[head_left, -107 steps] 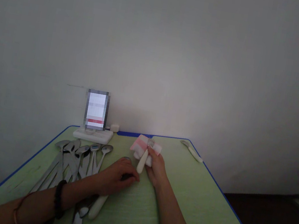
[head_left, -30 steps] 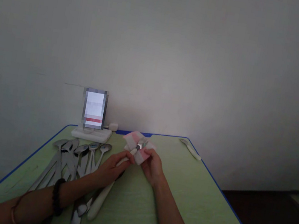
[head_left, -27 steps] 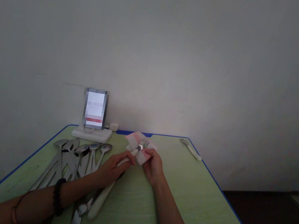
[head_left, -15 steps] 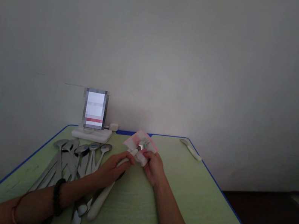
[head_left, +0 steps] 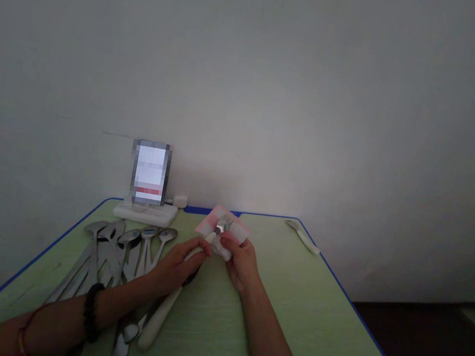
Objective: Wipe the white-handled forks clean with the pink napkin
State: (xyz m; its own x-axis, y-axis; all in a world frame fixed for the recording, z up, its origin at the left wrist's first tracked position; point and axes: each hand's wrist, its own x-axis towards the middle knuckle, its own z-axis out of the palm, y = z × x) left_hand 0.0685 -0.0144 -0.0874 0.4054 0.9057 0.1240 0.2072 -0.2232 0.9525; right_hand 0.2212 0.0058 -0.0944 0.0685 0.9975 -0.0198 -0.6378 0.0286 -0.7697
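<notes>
A fork (head_left: 223, 225) with a pale handle is held above the table in front of me. My left hand (head_left: 182, 263) is closed around its handle. With my right hand (head_left: 242, 261) I pinch a pink-and-white cloth or tissue (head_left: 209, 218), which lies behind and under the fork's metal head. My right thumb presses near the base of the tines. Below my left wrist, a thick pale handle (head_left: 156, 325) slants across the table; its upper end is hidden by the hand.
Several metal spoons (head_left: 167, 234) and other cutlery lie piled on the left of the green table (head_left: 298, 328). A blurred screen (head_left: 150, 172) stands on a white base (head_left: 145, 213) at the back left. Another pale-handled fork (head_left: 306, 240) rests at the back right edge.
Both hands have shifted slightly left with the fork and cloth. My right thumb now lies further across the fork's head. The cutlery on the table stays put.
</notes>
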